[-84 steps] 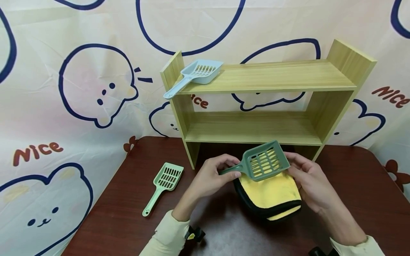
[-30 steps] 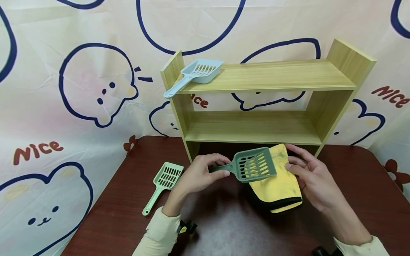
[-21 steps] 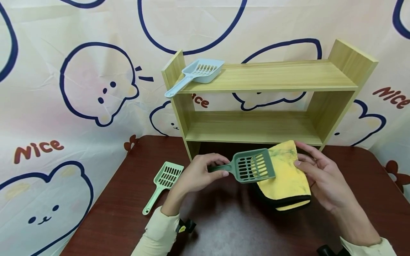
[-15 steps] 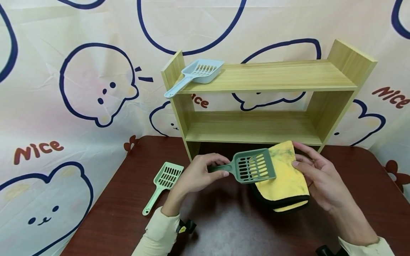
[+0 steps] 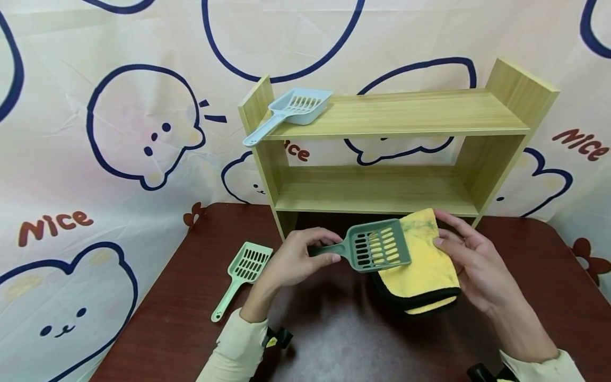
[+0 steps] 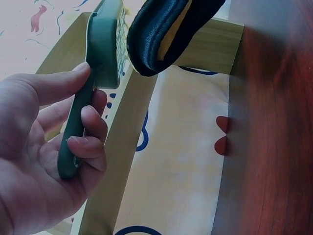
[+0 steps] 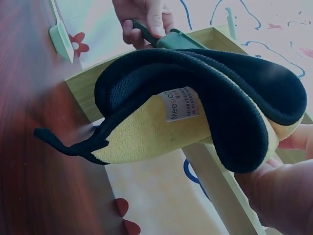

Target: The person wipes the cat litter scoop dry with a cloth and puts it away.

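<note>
The left hand (image 5: 297,261) grips a dark green scoop (image 5: 352,248) by its handle above the brown table (image 5: 334,339). The right hand (image 5: 479,273) holds a folded yellow cloth (image 5: 425,270) behind the scoop's slotted head. A light green scoop (image 5: 238,280) lies at left; a pale blue scoop (image 5: 285,112) rests on the shelf (image 5: 415,116).

pale printed sheet (image 5: 157,40) fills background, faint creases; navy-outlined cartoon animals (image 5: 71,313), red word "nice" (image 5: 55,227) 3 times, 1 partly hidden, brownish-red flowers (image 5: 581,246) low down. dark reddish-brown table (image 5: 162,318) in front, wood grain, rounded far corners. on it, pale wood-look shelf unit (image 5: 410,114): 2 horizontal boards (image 5: 377,188) between 2 upright sides (image 5: 522,98), open back showing sheet. soft whitish glare (image 5: 341,342) on table.
</note>
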The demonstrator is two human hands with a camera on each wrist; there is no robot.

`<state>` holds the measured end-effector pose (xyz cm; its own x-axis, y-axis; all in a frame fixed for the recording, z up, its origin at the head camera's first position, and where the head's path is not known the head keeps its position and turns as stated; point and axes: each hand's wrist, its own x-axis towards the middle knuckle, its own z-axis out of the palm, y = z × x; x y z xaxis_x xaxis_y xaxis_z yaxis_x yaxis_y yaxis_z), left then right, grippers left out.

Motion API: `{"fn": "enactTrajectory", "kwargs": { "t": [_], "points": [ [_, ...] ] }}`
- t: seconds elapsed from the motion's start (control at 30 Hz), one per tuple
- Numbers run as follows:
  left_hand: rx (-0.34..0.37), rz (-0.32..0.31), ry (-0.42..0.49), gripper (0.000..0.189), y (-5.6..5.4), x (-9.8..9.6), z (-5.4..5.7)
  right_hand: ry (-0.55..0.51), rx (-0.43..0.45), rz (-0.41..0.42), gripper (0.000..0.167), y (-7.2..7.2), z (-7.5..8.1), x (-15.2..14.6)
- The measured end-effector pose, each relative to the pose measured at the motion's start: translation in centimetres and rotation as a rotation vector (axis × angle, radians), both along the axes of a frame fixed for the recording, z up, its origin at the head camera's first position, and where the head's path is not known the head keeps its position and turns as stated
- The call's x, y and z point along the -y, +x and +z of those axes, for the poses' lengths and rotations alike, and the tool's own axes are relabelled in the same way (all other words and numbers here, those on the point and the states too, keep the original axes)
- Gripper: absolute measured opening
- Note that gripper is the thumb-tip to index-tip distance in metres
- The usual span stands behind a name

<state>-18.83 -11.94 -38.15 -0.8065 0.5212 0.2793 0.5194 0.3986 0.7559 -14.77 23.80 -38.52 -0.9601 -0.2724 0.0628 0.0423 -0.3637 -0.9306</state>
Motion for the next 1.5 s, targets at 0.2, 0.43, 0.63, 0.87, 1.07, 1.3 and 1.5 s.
{"fn": "enactTrajectory", "kwargs": {
  "t": [0.2,0.43,0.63,0.87,1.07,1.3,1.5],
  "points": [
    [0.043,-0.016,0.042,0.023,0.3,-0.5,-0.1,0.025,0.008,0.009,0.055,0.0,-0.4,0.8],
    [0.053,-0.041,0.094,0.024,0.3,-1.4,-0.4,0.045,-0.008,0.016,0.053,0.0,-1.0,2.0],
    [0.049,-0.044,0.11,0.025,0.4,-1.9,-0.6,0.028,-0.032,0.027,0.05,0.2,-1.2,2.5],
    [0.071,-0.065,0.121,0.026,0.4,-2.4,-0.9,0.019,-0.082,0.053,0.047,0.3,-1.3,2.8],
    [0.071,-0.05,0.093,0.025,0.4,-1.8,-0.8,0.05,-0.039,0.017,0.052,0.1,-1.0,2.2],
    [0.053,-0.027,0.006,0.024,0.1,-0.7,-0.6,0.021,-0.018,0.008,0.053,0.0,-0.4,0.8],
    [0.041,-0.02,-0.039,0.025,-0.1,-0.1,-0.3,-0.028,-0.028,0.001,0.055,0.1,0.1,-0.5]
  ]
}}
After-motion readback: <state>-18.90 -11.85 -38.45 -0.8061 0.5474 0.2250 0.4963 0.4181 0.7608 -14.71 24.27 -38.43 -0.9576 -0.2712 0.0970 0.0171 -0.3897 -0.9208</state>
